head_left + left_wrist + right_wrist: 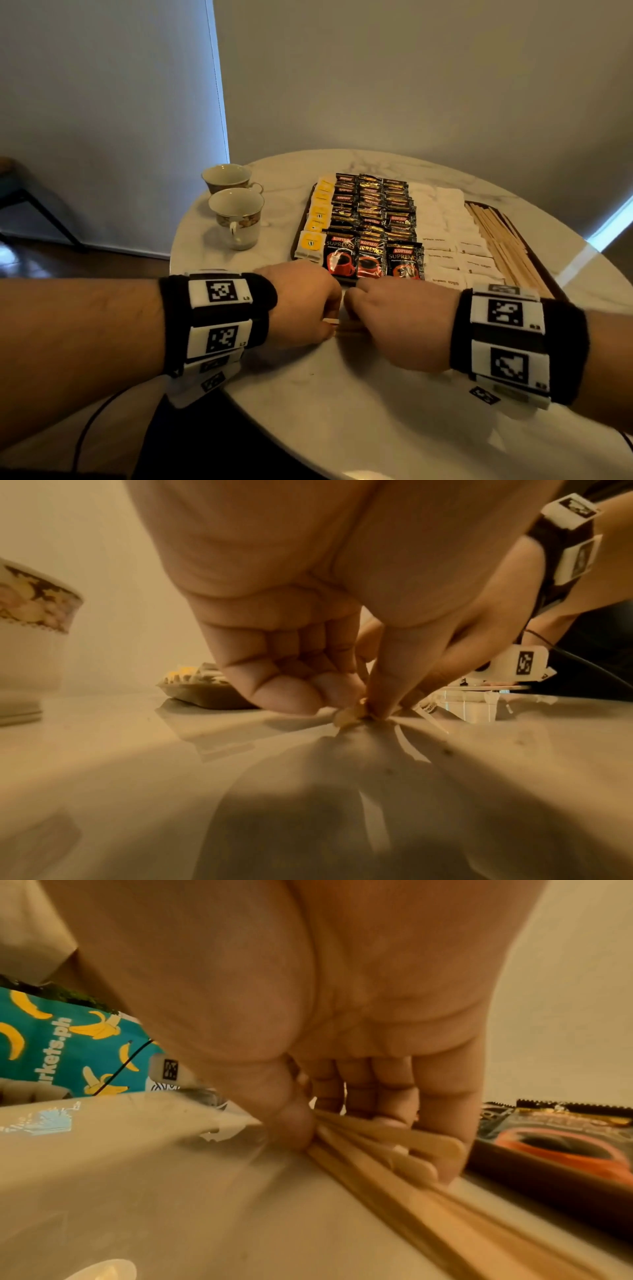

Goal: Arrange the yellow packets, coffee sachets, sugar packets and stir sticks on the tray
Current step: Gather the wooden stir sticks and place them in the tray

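Both my hands sit knuckle to knuckle on the bench (342,394), just in front of the tray (297,240), and between them lies the last loose bundle of stir sticks (404,1153). My right hand (400,322) has its thumb and curled fingers (445,1096) closed on one end of the bundle, pressing the sticks flat against the bench. My left hand (301,305) pinches the other end, thumb meeting fingertips (329,688) low against the surface. So I judge this to be the squaring-up of the remaining sticks before they go over.

On the tray, the yellow packets (317,219) run down its left edge, the coffee sachets (373,222) fill the middle in rows, the white sugar packets (452,240) lie right of those, and more stir sticks (503,243) already rest along the right edge. Two cups (236,212) stand left of the tray.

Next, as I read it, I need to keep the bundle even, lift it without letting sticks fan out, carry it to the tray's right edge and lay it parallel to the sticks there. Several ends already splay apart under my right hand, so a loose hold could scatter them.
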Tool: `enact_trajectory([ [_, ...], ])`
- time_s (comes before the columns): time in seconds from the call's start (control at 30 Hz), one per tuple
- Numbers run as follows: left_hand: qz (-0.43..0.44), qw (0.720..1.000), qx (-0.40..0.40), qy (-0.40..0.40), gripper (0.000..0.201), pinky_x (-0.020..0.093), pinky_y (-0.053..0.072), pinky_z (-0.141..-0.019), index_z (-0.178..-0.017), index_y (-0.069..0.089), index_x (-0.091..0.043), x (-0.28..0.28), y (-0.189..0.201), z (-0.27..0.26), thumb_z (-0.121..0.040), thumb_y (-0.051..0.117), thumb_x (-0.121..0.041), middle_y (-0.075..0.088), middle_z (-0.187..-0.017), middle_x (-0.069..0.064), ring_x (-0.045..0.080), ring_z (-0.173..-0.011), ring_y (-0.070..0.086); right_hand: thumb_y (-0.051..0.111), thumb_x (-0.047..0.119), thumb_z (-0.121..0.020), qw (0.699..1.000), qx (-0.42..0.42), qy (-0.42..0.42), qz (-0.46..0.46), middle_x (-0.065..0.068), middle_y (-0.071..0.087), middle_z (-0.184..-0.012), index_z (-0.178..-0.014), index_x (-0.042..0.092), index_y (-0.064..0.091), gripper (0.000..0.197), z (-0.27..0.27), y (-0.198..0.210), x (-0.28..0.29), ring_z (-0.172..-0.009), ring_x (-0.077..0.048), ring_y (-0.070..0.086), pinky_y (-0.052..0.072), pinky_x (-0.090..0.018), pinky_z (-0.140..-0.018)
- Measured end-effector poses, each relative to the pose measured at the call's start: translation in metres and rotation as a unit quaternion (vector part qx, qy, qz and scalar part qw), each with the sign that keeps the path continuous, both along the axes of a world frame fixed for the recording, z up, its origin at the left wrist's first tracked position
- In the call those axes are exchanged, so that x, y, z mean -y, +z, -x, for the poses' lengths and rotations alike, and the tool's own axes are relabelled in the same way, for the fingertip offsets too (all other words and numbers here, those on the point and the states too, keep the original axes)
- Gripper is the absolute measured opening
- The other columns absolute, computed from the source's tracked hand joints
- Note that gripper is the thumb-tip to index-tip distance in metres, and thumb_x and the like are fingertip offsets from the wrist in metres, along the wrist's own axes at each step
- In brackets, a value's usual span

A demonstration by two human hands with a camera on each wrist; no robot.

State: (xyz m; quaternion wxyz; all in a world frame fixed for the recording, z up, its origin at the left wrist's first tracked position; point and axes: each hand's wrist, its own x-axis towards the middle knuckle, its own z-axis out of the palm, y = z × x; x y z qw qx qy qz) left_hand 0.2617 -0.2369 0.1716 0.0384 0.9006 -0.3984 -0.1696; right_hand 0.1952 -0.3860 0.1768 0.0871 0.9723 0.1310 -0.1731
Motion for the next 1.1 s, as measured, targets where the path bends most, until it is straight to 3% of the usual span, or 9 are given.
enact_trajectory([
  [0.13, 0.015, 1.000, 0.020, 0.000, 0.002, 0.019, 0.038, -0.061, -0.098, 0.065, -0.030, 0.000, -0.001, -0.005, -0.098, 0.064, -0.032, 0.060, -0.085, -0.010, 0.007, -0.075, 0.054, 0.055, 0.012, -0.096, 1.000, 0.011, -0.010, -0.013, 0.002, 0.048, -0.106, -0.128, 0.020, 0.046, 0.035, -0.003, -0.004, -0.003, -0.088, -0.017, 0.050, 0.046, -0.028, -0.076],
  [0.23, 0.046, 0.999, 0.004, 0.020, 0.009, 0.020, 0.039, -0.062, -0.098, 0.068, -0.031, -0.005, 0.003, -0.009, -0.094, 0.069, -0.039, 0.058, -0.083, -0.013, 0.005, -0.075, 0.053, 0.057, 0.009, -0.093, 0.999, 0.002, -0.034, -0.034, 0.000, 0.052, -0.109, -0.123, 0.022, 0.047, 0.033, -0.004, -0.003, 0.000, -0.089, -0.017, 0.053, 0.051, -0.029, -0.077],
  [0.33, 0.094, 0.994, -0.020, 0.047, 0.012, 0.023, 0.048, -0.066, -0.094, 0.068, -0.033, -0.015, 0.006, -0.016, -0.089, 0.074, -0.043, 0.061, -0.084, -0.012, 0.006, -0.075, 0.058, 0.054, 0.008, -0.096, 0.997, 0.027, -0.049, -0.054, 0.002, 0.053, -0.108, -0.120, 0.024, 0.047, 0.030, -0.003, -0.006, 0.003, -0.090, -0.017, 0.053, 0.052, -0.030, -0.078],
  [0.57, 0.247, 0.958, -0.085, 0.118, 0.002, 0.019, 0.051, -0.069, -0.092, 0.073, -0.032, -0.032, 0.006, -0.029, -0.091, 0.074, -0.033, 0.072, -0.089, -0.012, 0.003, -0.077, 0.066, 0.055, 0.016, -0.100, 0.993, 0.039, -0.071, -0.089, 0.004, 0.062, -0.108, -0.121, 0.028, 0.059, 0.024, -0.010, -0.010, 0.011, -0.094, -0.018, 0.059, 0.054, -0.031, -0.081],
  [0.73, 0.382, 0.895, -0.140, 0.184, 0.001, 0.032, 0.058, -0.082, -0.091, 0.076, -0.026, -0.028, 0.000, -0.036, -0.091, 0.075, -0.025, 0.076, -0.090, -0.005, 0.012, -0.086, 0.069, 0.062, 0.032, -0.099, 0.982, 0.042, -0.114, -0.143, 0.012, 0.066, -0.099, -0.113, 0.032, 0.068, 0.015, -0.018, -0.005, 0.016, -0.089, -0.011, 0.062, 0.054, -0.028, -0.080],
  [0.87, 0.498, 0.803, -0.234, 0.231, 0.005, 0.052, 0.057, -0.098, -0.090, 0.075, -0.018, -0.018, -0.004, -0.041, -0.089, 0.077, -0.023, 0.075, -0.096, 0.009, 0.026, -0.097, 0.071, 0.066, 0.032, -0.096, 0.969, 0.058, -0.141, -0.196, 0.017, 0.067, -0.090, -0.105, 0.034, 0.071, 0.011, -0.026, 0.011, 0.026, -0.083, -0.006, 0.063, 0.048, -0.023, -0.070],
  [0.97, 0.565, 0.740, -0.262, 0.253, 0.014, 0.049, 0.056, -0.098, -0.100, 0.071, -0.013, -0.007, -0.002, -0.044, -0.091, 0.076, -0.022, 0.073, -0.104, 0.017, 0.025, -0.097, 0.070, 0.067, 0.032, -0.096, 0.940, 0.088, -0.164, -0.285, 0.014, 0.071, -0.083, -0.099, 0.034, 0.073, 0.007, -0.032, 0.030, 0.029, -0.077, -0.003, 0.066, 0.048, -0.022, -0.067],
  [1.03, 0.586, 0.714, -0.291, 0.252, 0.039, 0.043, 0.059, -0.095, -0.114, 0.066, -0.009, 0.001, -0.002, -0.045, -0.085, 0.082, -0.030, 0.072, -0.117, 0.019, 0.026, -0.103, 0.073, 0.068, 0.031, -0.096, 0.910, 0.115, -0.172, -0.359, 0.013, 0.074, -0.079, -0.096, 0.034, 0.073, 0.006, -0.036, 0.037, 0.028, -0.071, -0.001, 0.068, 0.050, -0.020, -0.066],
  [1.1, 0.585, 0.692, -0.356, 0.226, 0.057, 0.041, 0.060, -0.089, -0.128, 0.062, -0.003, 0.011, -0.001, -0.041, -0.084, 0.079, -0.035, 0.073, -0.115, 0.019, 0.029, -0.101, 0.074, 0.069, 0.028, -0.096, 0.874, 0.129, -0.172, -0.436, 0.010, 0.076, -0.079, -0.096, 0.029, 0.074, 0.006, -0.038, 0.037, 0.023, -0.068, -0.001, 0.070, 0.054, -0.021, -0.066],
])
